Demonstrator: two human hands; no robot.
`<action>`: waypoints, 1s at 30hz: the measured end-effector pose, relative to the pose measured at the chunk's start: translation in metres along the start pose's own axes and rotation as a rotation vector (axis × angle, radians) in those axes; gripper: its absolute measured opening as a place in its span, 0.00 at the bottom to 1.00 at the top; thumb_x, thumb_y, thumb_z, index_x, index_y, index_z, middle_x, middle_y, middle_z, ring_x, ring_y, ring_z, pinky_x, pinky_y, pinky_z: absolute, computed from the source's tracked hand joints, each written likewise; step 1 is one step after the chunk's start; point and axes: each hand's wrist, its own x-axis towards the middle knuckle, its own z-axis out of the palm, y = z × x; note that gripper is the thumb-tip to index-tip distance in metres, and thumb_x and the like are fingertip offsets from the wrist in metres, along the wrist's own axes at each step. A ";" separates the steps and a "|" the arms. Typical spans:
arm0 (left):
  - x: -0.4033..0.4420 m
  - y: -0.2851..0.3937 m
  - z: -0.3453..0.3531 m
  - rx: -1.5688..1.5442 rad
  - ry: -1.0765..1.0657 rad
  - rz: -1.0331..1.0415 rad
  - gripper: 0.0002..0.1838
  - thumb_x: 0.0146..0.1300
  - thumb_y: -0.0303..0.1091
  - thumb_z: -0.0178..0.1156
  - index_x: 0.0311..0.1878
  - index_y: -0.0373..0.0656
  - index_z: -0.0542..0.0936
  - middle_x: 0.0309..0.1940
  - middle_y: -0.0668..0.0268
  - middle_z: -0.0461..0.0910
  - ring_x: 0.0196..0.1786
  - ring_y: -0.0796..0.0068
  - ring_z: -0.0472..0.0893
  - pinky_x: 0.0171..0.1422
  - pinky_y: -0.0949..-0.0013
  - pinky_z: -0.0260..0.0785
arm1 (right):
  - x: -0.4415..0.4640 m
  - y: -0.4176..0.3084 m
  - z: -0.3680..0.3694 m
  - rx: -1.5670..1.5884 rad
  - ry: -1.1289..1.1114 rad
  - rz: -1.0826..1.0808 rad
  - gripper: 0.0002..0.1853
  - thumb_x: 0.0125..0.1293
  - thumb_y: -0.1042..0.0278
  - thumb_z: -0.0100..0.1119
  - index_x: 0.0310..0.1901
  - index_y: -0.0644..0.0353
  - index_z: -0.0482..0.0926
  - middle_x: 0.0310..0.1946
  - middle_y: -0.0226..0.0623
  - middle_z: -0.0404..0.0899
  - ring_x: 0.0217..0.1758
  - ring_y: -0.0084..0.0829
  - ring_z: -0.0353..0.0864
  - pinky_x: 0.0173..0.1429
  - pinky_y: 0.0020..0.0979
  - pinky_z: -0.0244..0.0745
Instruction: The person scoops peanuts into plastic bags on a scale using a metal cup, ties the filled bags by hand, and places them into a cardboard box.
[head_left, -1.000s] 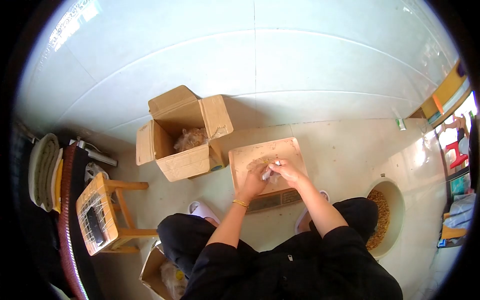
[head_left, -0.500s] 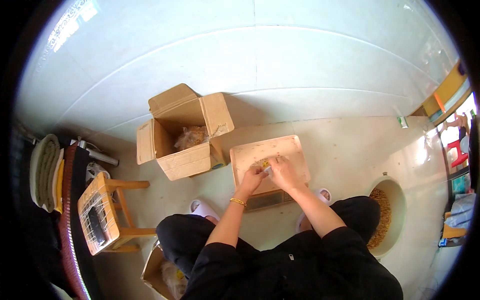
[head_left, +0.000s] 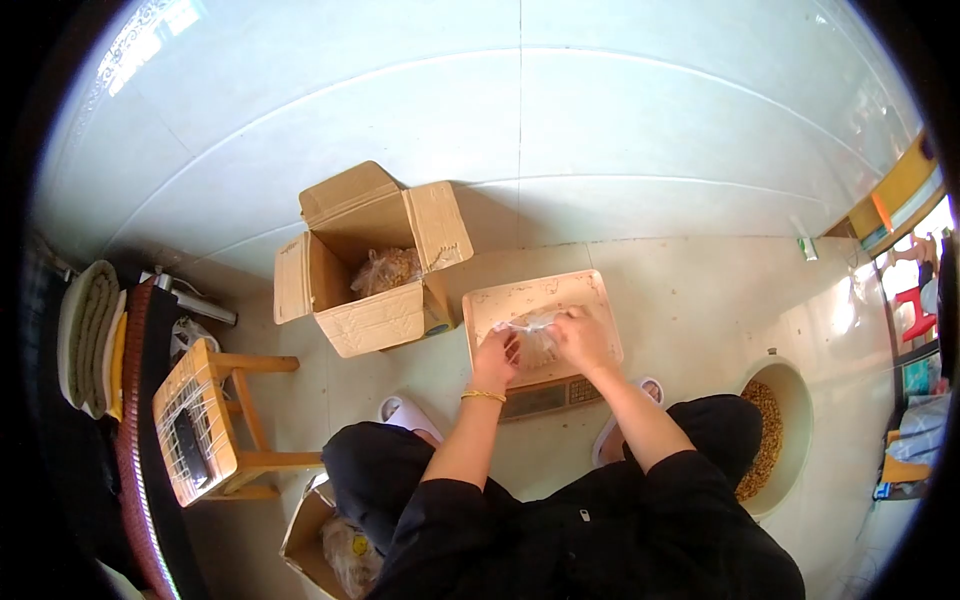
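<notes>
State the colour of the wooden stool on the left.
Light orange-brown, like honey; the stool shows best in the head view.

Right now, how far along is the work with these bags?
Seemingly done: the bagged pieces in the open carton. In hand: a clear bag between your left hand and right hand, over the tray; its fill is unclear. Apparently left: loose brown pieces in the tub.

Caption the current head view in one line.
Left hand and right hand hold a clear bag over a pink tray, between an open box and a tub.
</notes>
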 end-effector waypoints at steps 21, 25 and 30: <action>-0.018 0.022 0.014 1.013 -0.231 0.638 0.09 0.63 0.31 0.55 0.42 0.38 0.79 0.31 0.65 0.81 0.31 0.76 0.79 0.36 0.75 0.71 | 0.009 0.030 0.027 1.320 -0.348 0.754 0.12 0.65 0.62 0.54 0.41 0.63 0.75 0.47 0.37 0.77 0.45 0.30 0.78 0.45 0.34 0.76; -0.041 0.016 0.028 1.248 -0.272 0.823 0.09 0.60 0.29 0.55 0.43 0.40 0.79 0.34 0.56 0.80 0.35 0.62 0.80 0.42 0.66 0.72 | -0.005 0.011 0.046 0.448 -0.451 0.426 0.13 0.62 0.65 0.55 0.46 0.61 0.75 0.39 0.41 0.80 0.41 0.34 0.79 0.45 0.36 0.73; -0.025 0.004 0.021 1.134 -0.100 1.183 0.19 0.57 0.20 0.50 0.52 0.40 0.74 0.38 0.54 0.80 0.38 0.61 0.81 0.44 0.65 0.73 | -0.009 0.024 0.042 0.570 -0.470 0.445 0.09 0.65 0.67 0.53 0.41 0.61 0.79 0.36 0.40 0.81 0.41 0.30 0.79 0.48 0.30 0.72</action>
